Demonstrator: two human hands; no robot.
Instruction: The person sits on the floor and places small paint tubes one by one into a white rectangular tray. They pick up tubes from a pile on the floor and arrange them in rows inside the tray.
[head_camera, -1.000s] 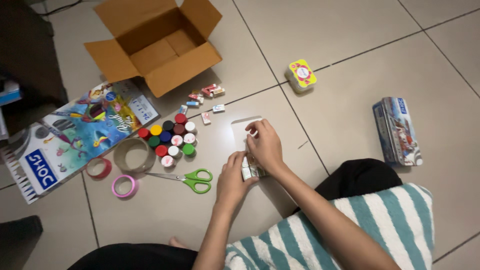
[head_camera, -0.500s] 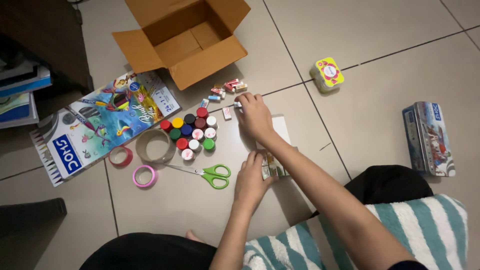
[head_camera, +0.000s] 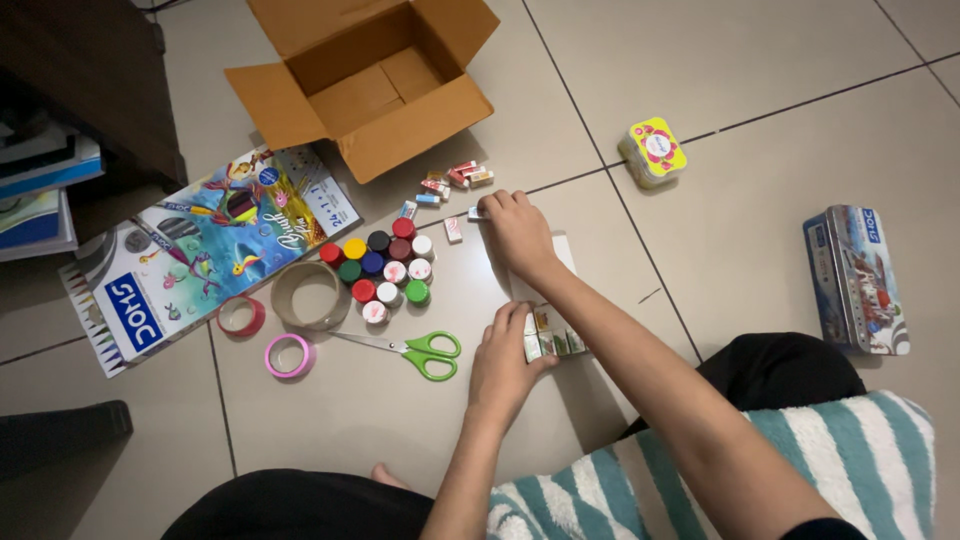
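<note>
My right hand reaches out over the tiled floor and closes its fingertips on a small eraser lying near a scatter of similar small erasers. My left hand rests lower down, fingers pressed on a row of small erasers set on a white sheet. One more small eraser lies just left of my right hand. A cluster of little paint pots with coloured lids stands to the left of both hands.
An open cardboard box sits at the top. Green-handled scissors, a wide clear tape roll, a red tape roll and a pink tape roll lie left. A colourful flat box, a yellow-lidded tub and a tin case lie around.
My right hand left the white sheet and reached up-left to the loose erasers, closing on one. My left hand stayed on the row of erasers. The view shifted slightly.
</note>
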